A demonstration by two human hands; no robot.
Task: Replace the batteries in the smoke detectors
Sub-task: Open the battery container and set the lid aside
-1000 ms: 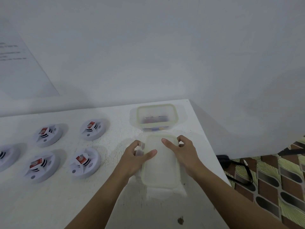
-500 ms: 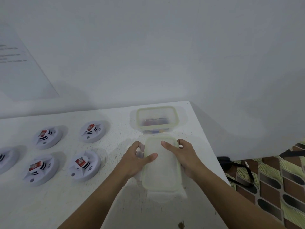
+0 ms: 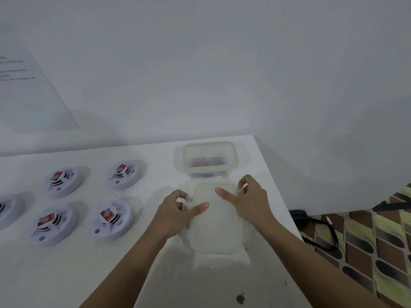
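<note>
A clear plastic container with its lid (image 3: pixel 214 221) on lies on the white table (image 3: pixel 89 274) in front of me. My left hand (image 3: pixel 178 210) grips its left side clip, thumb resting on the lid. My right hand (image 3: pixel 249 200) grips the right side clip, thumb on the lid too. Just behind stands an open container (image 3: pixel 210 160) with several batteries inside. Several white smoke detectors lie to the left, each with a red battery showing on top: one near my left hand (image 3: pixel 111 218), one behind it (image 3: pixel 123 174), two further left (image 3: pixel 63 181) (image 3: pixel 52 224).
The table's right edge (image 3: pixel 289 207) runs close to my right arm. Beyond it lie a patterned floor (image 3: pixel 378 241) and a black strap (image 3: pixel 320 227). A white wall rises behind the table. Part of another detector (image 3: pixel 6 210) shows at the left edge.
Both hands have shifted slightly on the lidded container, fingers curling onto its side clips. The container itself stays in place.
</note>
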